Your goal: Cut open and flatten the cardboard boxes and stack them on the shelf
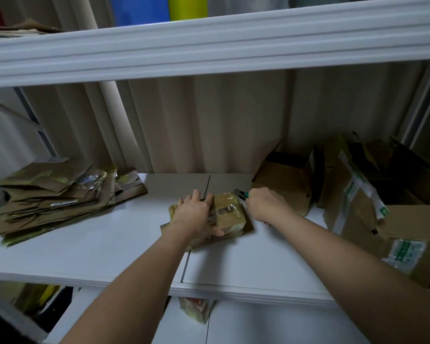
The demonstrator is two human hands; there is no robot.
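My left hand (196, 214) clamps the small taped brown cardboard box (227, 214) steady on the white shelf (109, 244); my right hand (263, 204) grips the green-handled cutter (242, 194) at its far edge.

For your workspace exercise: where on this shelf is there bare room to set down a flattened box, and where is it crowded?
Bare white shelf lies between the flattened cardboard stack and the small taped box, also along the front edge and behind that box. The right end is crowded with uncut boxes. The left hand holds the box; the right hand grips a cutter.
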